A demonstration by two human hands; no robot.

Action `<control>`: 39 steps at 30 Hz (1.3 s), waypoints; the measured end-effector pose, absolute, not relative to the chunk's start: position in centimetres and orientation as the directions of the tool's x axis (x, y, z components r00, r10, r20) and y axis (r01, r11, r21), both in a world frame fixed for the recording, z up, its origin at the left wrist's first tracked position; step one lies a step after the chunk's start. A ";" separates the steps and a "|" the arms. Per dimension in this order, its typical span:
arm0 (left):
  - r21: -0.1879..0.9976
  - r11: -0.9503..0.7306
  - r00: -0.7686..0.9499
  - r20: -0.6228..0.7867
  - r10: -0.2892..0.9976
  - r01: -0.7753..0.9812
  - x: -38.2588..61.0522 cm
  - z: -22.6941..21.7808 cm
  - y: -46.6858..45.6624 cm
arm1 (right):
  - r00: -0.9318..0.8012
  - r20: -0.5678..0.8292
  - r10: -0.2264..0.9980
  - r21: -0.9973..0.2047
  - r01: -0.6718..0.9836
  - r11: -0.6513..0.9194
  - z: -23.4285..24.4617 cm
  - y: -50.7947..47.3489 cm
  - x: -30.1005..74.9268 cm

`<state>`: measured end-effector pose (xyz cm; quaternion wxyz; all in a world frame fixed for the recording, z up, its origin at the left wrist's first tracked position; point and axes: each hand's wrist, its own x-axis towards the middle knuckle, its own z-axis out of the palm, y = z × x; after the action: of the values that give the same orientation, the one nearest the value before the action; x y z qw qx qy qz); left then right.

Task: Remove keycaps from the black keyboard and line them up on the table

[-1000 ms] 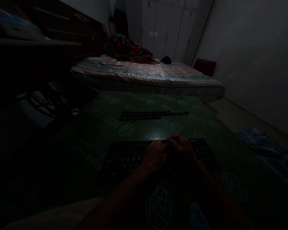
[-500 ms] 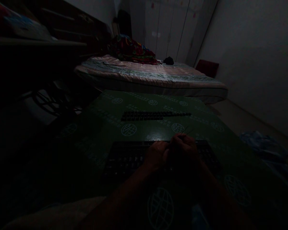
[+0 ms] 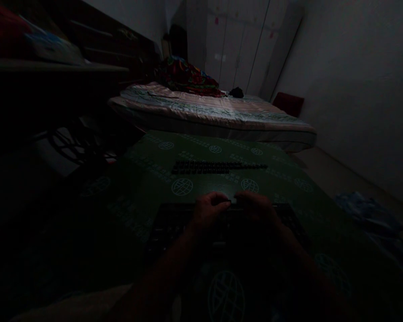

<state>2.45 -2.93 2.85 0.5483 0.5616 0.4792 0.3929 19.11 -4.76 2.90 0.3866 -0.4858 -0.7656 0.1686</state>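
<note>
The room is very dark. A black keyboard (image 3: pixel 174 226) lies on a green sheet printed with globe marks (image 3: pixel 144 179). My left hand (image 3: pixel 206 210) and my right hand (image 3: pixel 258 210) are side by side at the keyboard's far edge, fingers curled and pinched toward each other. What they pinch is too dark and small to name. Further away on the green sheet lies a row of loose black keycaps (image 3: pixel 218 167).
A bed with a striped cover (image 3: pixel 215 112) stands beyond the sheet, with a colourful bundle of cloth (image 3: pixel 188 76) on it. White wardrobe doors (image 3: pixel 242 49) are at the back. Blue cloth (image 3: pixel 366 208) lies on the floor at right. Dark furniture fills the left.
Both hands moved slightly toward the keyboard's far edge and came a little apart, the fingertips now showing. The camera tilted a bit.
</note>
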 end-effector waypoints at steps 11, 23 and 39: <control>0.968 0.231 0.274 -0.197 0.941 -0.097 0.9 2.9 -2.0 | -0.410 0.341 0.846 -0.513 0.673 0.534 4.0 -3.2 17.7; 0.984 0.053 0.122 -0.074 0.990 0.168 0.9 3.5 -2.2 | -0.066 0.158 0.985 -0.637 0.756 0.153 1.6 6.2 21.7; 0.938 -0.010 0.237 -0.078 0.968 0.347 1.1 2.4 -2.2 | -0.030 0.111 0.993 -0.547 0.832 0.087 -3.0 13.1 23.1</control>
<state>1.15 -2.24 2.44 0.4714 0.6295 0.5223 0.3296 23.14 13.07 -2.96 0.2382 -0.6543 -0.6976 0.1688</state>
